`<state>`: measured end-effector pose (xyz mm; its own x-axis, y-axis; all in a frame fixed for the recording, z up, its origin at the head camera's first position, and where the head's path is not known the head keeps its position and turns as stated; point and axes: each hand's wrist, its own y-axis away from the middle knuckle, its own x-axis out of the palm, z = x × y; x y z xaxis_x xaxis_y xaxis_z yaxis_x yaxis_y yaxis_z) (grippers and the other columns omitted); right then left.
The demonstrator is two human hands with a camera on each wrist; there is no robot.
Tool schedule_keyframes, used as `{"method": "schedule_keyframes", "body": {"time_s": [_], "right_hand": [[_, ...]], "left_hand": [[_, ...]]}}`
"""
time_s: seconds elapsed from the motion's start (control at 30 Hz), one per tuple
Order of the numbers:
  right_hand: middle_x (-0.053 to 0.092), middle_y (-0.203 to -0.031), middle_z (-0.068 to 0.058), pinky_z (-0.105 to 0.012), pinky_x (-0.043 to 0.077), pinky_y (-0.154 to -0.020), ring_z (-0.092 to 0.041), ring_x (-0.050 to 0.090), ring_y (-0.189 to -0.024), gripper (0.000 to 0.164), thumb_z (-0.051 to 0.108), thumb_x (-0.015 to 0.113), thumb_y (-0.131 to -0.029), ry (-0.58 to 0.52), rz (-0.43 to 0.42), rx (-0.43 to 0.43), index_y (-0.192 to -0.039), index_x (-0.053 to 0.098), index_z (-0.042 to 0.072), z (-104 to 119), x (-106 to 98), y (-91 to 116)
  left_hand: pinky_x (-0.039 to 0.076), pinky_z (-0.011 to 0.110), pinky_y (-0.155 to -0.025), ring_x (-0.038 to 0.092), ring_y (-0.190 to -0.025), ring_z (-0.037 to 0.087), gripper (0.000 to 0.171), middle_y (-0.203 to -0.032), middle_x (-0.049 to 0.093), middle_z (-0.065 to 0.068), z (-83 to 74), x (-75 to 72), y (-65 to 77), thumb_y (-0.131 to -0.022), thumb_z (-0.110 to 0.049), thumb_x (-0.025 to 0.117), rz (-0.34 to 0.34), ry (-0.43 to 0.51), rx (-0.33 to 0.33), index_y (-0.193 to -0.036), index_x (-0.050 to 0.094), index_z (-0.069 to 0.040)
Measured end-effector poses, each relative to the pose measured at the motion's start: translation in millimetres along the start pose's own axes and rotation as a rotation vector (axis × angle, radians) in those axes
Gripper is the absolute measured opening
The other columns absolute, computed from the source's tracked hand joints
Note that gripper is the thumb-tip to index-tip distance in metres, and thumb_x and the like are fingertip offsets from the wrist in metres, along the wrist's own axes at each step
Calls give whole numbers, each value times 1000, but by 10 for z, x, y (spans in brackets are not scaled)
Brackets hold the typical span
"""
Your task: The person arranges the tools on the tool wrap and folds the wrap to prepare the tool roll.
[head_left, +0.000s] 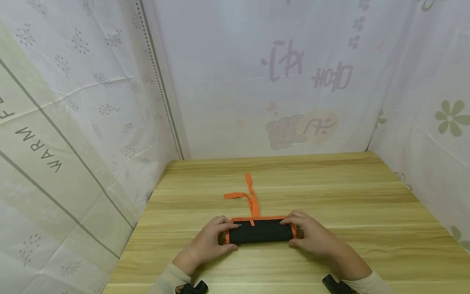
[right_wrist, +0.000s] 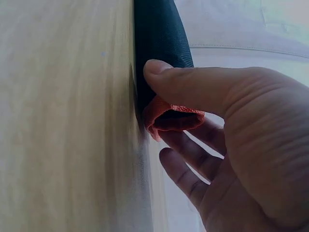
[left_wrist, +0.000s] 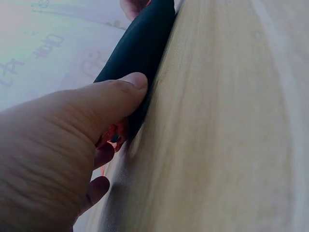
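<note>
A black fabric roll with orange edging lies crosswise on the table near its front. Two orange straps run from its far edge; one points away, the other bends left. My left hand holds the roll's left end, thumb on the near side and fingers over the top. At the opposite end my right hand grips it the same way. In the right wrist view, the orange-bound end shows rolled layers beneath the thumb. The left wrist view shows the thumb pressed on the black cloth.
The wood-grain table extends behind and to both sides of the roll. Printed white cloth hangs along its back edge, with more patterned cloth at left and right. Black wrist-worn devices show at the bottom.
</note>
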<state>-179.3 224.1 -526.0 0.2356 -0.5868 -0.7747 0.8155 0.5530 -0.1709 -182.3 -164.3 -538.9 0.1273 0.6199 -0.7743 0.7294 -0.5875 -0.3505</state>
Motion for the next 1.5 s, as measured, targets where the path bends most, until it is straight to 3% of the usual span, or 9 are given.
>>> {"method": "schedule_keyframes", "body": {"time_s": [0.13, 0.27, 0.37, 0.5, 0.7, 0.83, 1.0, 1.27, 1.5], "right_hand": [[58, -130, 16, -47, 51, -101, -12, 55, -121, 54, 23, 88, -88, 22, 18, 15, -135, 64, 34, -8, 4, 13], [59, -126, 12, -38, 54, -91, -10, 59, -107, 43, 28, 83, -93, -24, 9, 49, -130, 61, 31, 7, 5, 24], [58, -121, 9, -33, 52, -82, -11, 57, -98, 34, 33, 79, -97, -62, 1, 73, -124, 59, 31, 25, 0, 36], [57, -116, 9, -32, 50, -81, -12, 55, -97, 28, 38, 76, -98, -71, 10, 85, -121, 60, 34, 36, -1, 53], [58, -121, 15, -34, 52, -87, -11, 57, -101, 26, 34, 77, -98, -72, -18, 19, -119, 63, 35, 32, 0, 45], [58, -124, 17, -38, 55, -90, -11, 58, -105, 36, 25, 83, -93, -90, -42, -32, -122, 63, 34, 38, -11, 33], [59, -126, 18, -43, 55, -94, -11, 58, -113, 52, 14, 90, -85, -64, -46, -54, -123, 62, 36, 36, -20, 39], [62, -119, 19, -38, 54, -89, -9, 60, -100, 41, 20, 84, -92, -63, -16, -70, -122, 63, 39, 15, -10, 33], [65, -117, 16, -35, 54, -90, -8, 64, -99, 32, 26, 78, -98, -141, 17, -24, -123, 62, 37, 16, -9, 29]], "left_hand": [[52, 30, -85, 54, -99, 6, 52, -114, 61, -18, 4, 3, -9, -85, -32, 91, -21, -20, 17, -132, 70, -24], [52, 30, -84, 56, -96, 4, 42, -110, 64, -22, 10, 1, -23, -86, -31, 90, -52, -20, 35, -123, 71, -29], [51, 30, -81, 57, -94, 3, 35, -109, 66, -21, 17, 3, -19, -88, -31, 89, -66, -12, 54, -118, 71, -30], [49, 28, -78, 54, -89, 2, 27, -107, 66, -19, 25, 11, -4, -92, -33, 84, -70, -11, 65, -116, 71, -28], [51, 30, -79, 57, -89, 2, 17, -107, 68, -20, 10, 6, -8, -98, -35, 77, -48, 31, 24, -114, 72, -31], [53, 35, -86, 61, -94, 3, 12, -107, 68, -22, 2, 4, -15, -100, -35, 75, -34, 62, -10, -112, 72, -34], [51, 29, -73, 58, -81, 4, 8, -103, 68, -20, -2, 8, -14, -103, -36, 71, -22, 107, -35, -110, 71, -36], [49, 25, -66, 53, -75, 6, 5, -93, 58, -15, -3, 1, 0, -104, -29, 69, -16, 189, -33, -100, 69, -31], [49, 24, -64, 54, -74, 5, 6, -93, 62, -15, -15, -3, -13, -106, -30, 67, -5, 189, -56, -101, 70, -32]]}}
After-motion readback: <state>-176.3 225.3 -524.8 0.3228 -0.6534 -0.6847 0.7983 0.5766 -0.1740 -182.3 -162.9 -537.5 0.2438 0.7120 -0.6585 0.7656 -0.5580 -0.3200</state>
